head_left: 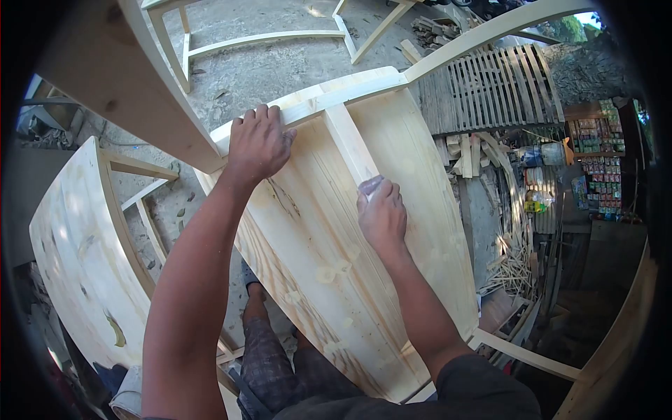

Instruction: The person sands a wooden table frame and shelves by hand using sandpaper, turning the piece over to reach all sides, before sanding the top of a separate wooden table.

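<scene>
A large pale wooden panel (pixel 308 238) lies in front of me, with a wooden rail (pixel 323 102) across its far end. My left hand (pixel 260 145) is closed over that rail near its left end, fingers curled past the far edge. A narrow wooden brace (pixel 348 141) runs from the rail toward me along the panel. On the near end of this brace, my right hand (pixel 384 214) pinches a folded purplish piece of sandpaper (pixel 370 185) against the wood. Pale dust coats the fingers of that hand.
A thick wooden post (pixel 133 77) rises close on the left. Another curved wooden panel (pixel 91 245) stands at the far left. Wooden frames (pixel 273 43) sit on the concrete floor ahead. To the right are a slatted bench (pixel 490 91), scrap wood (pixel 514 259) and hanging packets (pixel 600 154).
</scene>
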`<state>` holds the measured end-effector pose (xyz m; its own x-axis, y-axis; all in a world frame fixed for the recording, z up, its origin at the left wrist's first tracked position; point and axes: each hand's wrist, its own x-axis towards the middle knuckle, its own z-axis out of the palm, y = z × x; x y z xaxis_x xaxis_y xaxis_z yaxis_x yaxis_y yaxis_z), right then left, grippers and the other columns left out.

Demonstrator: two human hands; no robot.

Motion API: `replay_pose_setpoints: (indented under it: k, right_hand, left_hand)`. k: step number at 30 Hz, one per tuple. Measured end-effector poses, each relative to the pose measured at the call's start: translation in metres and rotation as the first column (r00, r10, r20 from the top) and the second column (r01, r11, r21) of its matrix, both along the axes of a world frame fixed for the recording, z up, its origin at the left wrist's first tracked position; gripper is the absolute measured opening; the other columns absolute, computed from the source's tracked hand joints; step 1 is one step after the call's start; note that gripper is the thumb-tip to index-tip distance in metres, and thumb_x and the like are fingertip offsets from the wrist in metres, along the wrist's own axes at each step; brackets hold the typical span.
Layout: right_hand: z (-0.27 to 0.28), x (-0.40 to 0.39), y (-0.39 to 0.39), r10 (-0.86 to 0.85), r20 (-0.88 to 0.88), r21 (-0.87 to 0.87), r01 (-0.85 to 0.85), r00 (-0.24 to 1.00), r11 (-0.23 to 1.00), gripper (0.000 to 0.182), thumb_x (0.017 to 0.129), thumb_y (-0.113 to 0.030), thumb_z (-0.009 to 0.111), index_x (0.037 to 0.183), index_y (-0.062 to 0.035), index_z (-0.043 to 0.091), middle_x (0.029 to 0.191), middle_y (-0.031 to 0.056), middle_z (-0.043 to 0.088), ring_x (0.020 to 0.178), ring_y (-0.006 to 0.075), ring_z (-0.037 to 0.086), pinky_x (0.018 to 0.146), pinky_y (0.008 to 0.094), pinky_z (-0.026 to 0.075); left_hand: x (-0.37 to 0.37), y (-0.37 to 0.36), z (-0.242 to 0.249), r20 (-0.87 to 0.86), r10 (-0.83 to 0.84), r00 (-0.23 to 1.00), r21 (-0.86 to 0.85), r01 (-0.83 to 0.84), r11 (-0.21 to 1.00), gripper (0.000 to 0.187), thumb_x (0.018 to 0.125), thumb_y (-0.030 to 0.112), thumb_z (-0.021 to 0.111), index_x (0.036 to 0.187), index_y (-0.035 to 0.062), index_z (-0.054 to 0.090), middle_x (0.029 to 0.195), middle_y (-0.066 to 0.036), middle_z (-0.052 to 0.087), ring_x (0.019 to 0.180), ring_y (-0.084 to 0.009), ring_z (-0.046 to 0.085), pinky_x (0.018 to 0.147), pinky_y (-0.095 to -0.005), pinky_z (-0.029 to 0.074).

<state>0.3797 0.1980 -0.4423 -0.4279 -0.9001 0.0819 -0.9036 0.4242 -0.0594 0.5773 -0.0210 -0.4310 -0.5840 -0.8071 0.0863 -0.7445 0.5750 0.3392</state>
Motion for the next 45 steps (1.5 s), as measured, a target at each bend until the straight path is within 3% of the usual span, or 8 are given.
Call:
replay_pose_setpoints:
  k: [7, 10, 14, 21, 28, 31, 38, 45]
  right_hand:
    - [-0.012, 0.016, -0.183, -0.136, -0.079, 0.026, 0.139, 0.988, 0.99, 0.047, 0.095, -0.037, 0.07, 0.11, 0.0037, 0.052, 0.105, 0.0225, 0.065, 0.093, 0.0376, 0.072, 0.078, 0.0461, 0.062]
    - [0.021, -0.002, -0.145, 0.036, 0.251, 0.014, -0.041, 0.967, 0.999, 0.047, 0.096, -0.036, 0.069, 0.111, 0.0046, 0.051, 0.106, 0.024, 0.064, 0.094, 0.0398, 0.071, 0.076, 0.0486, 0.062]
    - [0.027, 0.005, -0.029, -0.075, 0.145, 0.14, 0.055, 0.987, 0.989, 0.046, 0.096, -0.035, 0.07, 0.111, 0.0041, 0.05, 0.109, 0.0261, 0.063, 0.094, 0.04, 0.071, 0.079, 0.051, 0.06]
    - [-0.002, 0.025, -0.182, -0.148, -0.132, 0.083, 0.16, 0.98, 0.984, 0.055, 0.092, -0.04, 0.075, 0.113, 0.0043, 0.051, 0.11, 0.024, 0.062, 0.098, 0.035, 0.07, 0.082, 0.0437, 0.059]
    - [0.028, 0.009, 0.017, 0.259, -0.111, 0.032, -0.257, 0.959, 0.966, 0.091, 0.095, -0.03, 0.073, 0.158, 0.0101, 0.021, 0.149, 0.0324, 0.037, 0.125, 0.0454, 0.054, 0.103, 0.0514, 0.045]
    - [0.006, -0.02, 0.03, 0.257, 0.245, -0.077, -0.246, 0.935, 0.966, 0.083, 0.098, -0.026, 0.068, 0.159, 0.0077, 0.023, 0.149, 0.0325, 0.037, 0.129, 0.0469, 0.052, 0.105, 0.0556, 0.043]
    - [0.016, 0.012, -0.154, 0.091, 0.022, 0.083, -0.093, 0.996, 0.992, 0.064, 0.097, -0.029, 0.069, 0.138, 0.012, 0.041, 0.115, 0.0297, 0.061, 0.097, 0.0422, 0.071, 0.078, 0.0463, 0.061]
    - [0.007, 0.005, 0.015, -0.066, 0.009, 0.111, 0.065, 0.998, 0.992, 0.055, 0.093, -0.033, 0.073, 0.12, 0.0046, 0.045, 0.118, 0.027, 0.059, 0.107, 0.0443, 0.065, 0.089, 0.0523, 0.056]
  left_hand:
    - [-0.004, 0.0, 0.011, 0.016, -0.014, 1.0, 0.038, 0.013, 0.999, 0.053, 0.09, 0.031, 0.07, 0.127, -0.0023, 0.055, 0.115, -0.018, 0.059, 0.11, -0.0347, 0.058, 0.092, -0.0493, 0.044]
    - [0.0, -0.001, -0.002, -0.054, -0.023, 0.998, -0.077, 0.019, 0.997, 0.05, 0.085, 0.027, 0.073, 0.123, -0.0022, 0.057, 0.11, -0.016, 0.06, 0.103, -0.0331, 0.06, 0.088, -0.047, 0.045]
    - [-0.003, 0.001, 0.013, -0.038, 0.01, 0.999, -0.01, -0.011, 1.0, 0.049, 0.084, 0.026, 0.074, 0.121, -0.0017, 0.057, 0.108, -0.016, 0.059, 0.103, -0.0326, 0.059, 0.088, -0.0462, 0.045]
    - [-0.002, 0.002, 0.011, -0.005, 0.013, 1.0, 0.023, -0.013, 1.0, 0.057, 0.082, 0.026, 0.075, 0.127, -0.0019, 0.054, 0.112, -0.017, 0.059, 0.108, -0.0348, 0.059, 0.092, -0.0458, 0.044]
    - [0.0, -0.001, 0.007, 0.001, 0.009, 1.0, 0.021, -0.009, 1.0, 0.048, 0.082, 0.025, 0.072, 0.119, -0.0007, 0.057, 0.11, -0.016, 0.06, 0.106, -0.033, 0.061, 0.092, -0.045, 0.046]
    - [-0.001, 0.0, 0.012, 0.058, 0.021, 0.998, 0.041, -0.024, 0.999, 0.046, 0.082, 0.026, 0.071, 0.117, -0.0004, 0.057, 0.11, -0.016, 0.06, 0.106, -0.0325, 0.061, 0.092, -0.0446, 0.046]
    - [0.003, -0.001, -0.001, -0.008, -0.01, 1.0, -0.013, 0.01, 1.0, 0.041, 0.081, 0.022, 0.07, 0.114, 0.0003, 0.057, 0.107, -0.016, 0.059, 0.105, -0.0314, 0.06, 0.09, -0.045, 0.045]
    - [0.004, -0.002, 0.0, -0.039, 0.008, 0.999, -0.012, -0.008, 1.0, 0.042, 0.08, 0.02, 0.07, 0.114, -0.0003, 0.058, 0.107, -0.015, 0.059, 0.104, -0.0317, 0.06, 0.09, -0.0447, 0.045]
